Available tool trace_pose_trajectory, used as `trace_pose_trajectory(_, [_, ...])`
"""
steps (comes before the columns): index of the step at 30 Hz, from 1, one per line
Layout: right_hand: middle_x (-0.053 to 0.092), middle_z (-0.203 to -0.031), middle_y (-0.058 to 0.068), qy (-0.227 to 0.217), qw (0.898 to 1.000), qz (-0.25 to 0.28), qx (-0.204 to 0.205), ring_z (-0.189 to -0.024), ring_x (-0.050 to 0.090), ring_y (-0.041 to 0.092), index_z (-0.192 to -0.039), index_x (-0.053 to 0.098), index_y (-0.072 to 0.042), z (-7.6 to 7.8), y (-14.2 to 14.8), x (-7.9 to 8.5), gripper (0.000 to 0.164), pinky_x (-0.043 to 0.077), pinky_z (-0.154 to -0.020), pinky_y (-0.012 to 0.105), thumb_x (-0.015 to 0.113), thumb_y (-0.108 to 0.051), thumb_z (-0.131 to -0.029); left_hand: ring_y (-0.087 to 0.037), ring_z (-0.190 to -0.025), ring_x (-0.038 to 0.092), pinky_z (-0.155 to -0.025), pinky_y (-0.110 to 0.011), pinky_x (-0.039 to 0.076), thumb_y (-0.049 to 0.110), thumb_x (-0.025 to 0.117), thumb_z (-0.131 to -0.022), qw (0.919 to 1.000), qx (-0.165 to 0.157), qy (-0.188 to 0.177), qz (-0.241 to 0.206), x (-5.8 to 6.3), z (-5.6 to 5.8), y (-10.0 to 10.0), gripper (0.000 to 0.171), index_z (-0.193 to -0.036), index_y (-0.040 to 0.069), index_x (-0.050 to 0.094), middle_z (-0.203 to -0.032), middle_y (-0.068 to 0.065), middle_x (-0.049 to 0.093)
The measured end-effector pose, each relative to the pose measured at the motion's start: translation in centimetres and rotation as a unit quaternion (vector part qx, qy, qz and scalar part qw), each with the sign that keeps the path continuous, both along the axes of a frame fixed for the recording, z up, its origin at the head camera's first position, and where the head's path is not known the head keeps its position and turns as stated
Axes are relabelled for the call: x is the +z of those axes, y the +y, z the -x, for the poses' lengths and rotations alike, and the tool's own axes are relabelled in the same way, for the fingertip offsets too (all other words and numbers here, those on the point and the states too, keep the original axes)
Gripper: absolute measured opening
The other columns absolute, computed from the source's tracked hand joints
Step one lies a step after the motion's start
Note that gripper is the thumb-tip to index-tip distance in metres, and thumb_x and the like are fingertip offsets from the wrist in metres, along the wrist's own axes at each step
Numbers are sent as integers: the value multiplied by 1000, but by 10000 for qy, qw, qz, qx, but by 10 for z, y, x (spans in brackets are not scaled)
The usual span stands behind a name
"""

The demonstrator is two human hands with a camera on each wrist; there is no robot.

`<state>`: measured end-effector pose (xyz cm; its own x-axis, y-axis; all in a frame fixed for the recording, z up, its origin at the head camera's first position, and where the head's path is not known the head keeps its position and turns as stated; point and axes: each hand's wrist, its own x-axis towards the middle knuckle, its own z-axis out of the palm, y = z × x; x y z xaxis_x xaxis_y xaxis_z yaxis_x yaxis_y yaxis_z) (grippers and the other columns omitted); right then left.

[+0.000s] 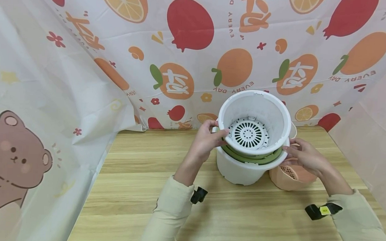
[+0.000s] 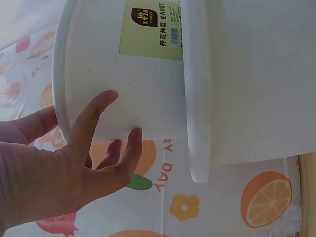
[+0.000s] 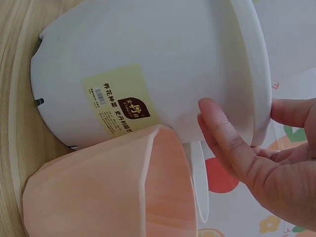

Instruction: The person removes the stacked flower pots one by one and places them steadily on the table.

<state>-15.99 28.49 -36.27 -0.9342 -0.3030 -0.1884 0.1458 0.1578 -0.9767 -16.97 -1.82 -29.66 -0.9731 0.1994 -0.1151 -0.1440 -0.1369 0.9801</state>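
A white slotted-bottom flowerpot (image 1: 255,108) sits tilted inside a green pot (image 1: 265,159), whose rim shows beneath it. Both are nested in a larger white flowerpot (image 1: 237,170) standing on the table. My left hand (image 1: 205,140) grips the upper white pot's rim at its left; the left wrist view shows fingertips (image 2: 109,96) against its outer wall. My right hand (image 3: 276,163) pinches the larger pot's rim, fingers along the outside. A label (image 3: 118,101) marks that pot's side. Inside the stack, the green pot is mostly hidden.
A peach pot (image 1: 281,182) with a perforated bottom stands against the large pot's right side. Behind it, part of another white container (image 3: 200,182) shows. The wooden table (image 1: 136,189) meets a fruit-print cloth (image 1: 201,74) at the back and a bear-print curtain (image 1: 75,105) on the left.
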Motion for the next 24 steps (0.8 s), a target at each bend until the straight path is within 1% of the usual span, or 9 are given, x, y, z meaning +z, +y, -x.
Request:
trace_pose_trajectory(3, [61,-92,10,-5,10000,-18,-12,-81,64,21,-123,16,17,0,0,0,45,54,-76,43,41,-11,-98,-36,-93,59,-72,-31,56,-3,57,-87,10000,37,8,20,0,0,-1,29,-109,-8,39,-121,-22,40])
trace_pose_trajectory(5, [61,-92,9,3,10000,-30,-20,-81,64,21,-123,16,17,0,-1,0,45,54,-76,43,41,-11,-98,-35,-92,59,-72,-31,56,-3,57,-87,10000,53,-7,5,0,0,-2,29,-110,-7,40,-121,-21,40])
trace_pose_trajectory(11, [61,-91,9,7,10000,-4,-38,-80,64,21,-123,16,17,0,0,-1,46,53,-77,44,42,-11,-98,-40,-100,56,-74,-31,56,-2,56,-87,10000,-4,12,-77,4,-2,-3,32,-114,-8,38,-123,-24,39])
trace_pose_trajectory(14, [61,-91,9,8,10000,13,-44,-80,64,21,-122,16,17,0,0,-1,45,54,-76,44,42,-12,-98,-40,-100,56,-75,-32,56,-3,56,-87,9999,-9,24,-112,6,-3,-4,34,-116,-8,38,-123,-24,40])
trace_pose_trajectory(17, [61,-91,9,36,10000,14,-38,-80,64,22,-121,18,16,-1,0,-1,44,54,-76,44,43,-12,-98,-37,-97,57,-75,-32,55,-3,56,-87,9999,6,41,-138,8,-4,-5,34,-116,-8,38,-122,-22,39])
trace_pose_trajectory(21, [60,-92,10,52,10000,-14,-37,-81,64,22,-121,19,15,0,0,-2,44,53,-77,45,43,-13,-97,-29,-88,59,-75,-33,56,-3,57,-87,9998,39,102,-153,10,-5,-7,33,-115,-9,39,-120,-20,40])
trace_pose_trajectory(24, [60,-93,9,44,10000,-49,-35,-81,64,23,-121,19,14,0,-1,-3,45,52,-78,46,44,-14,-97,-25,-84,59,-75,-33,56,-3,57,-87,9996,49,187,-208,11,-6,-8,32,-114,-9,41,-120,-20,41])
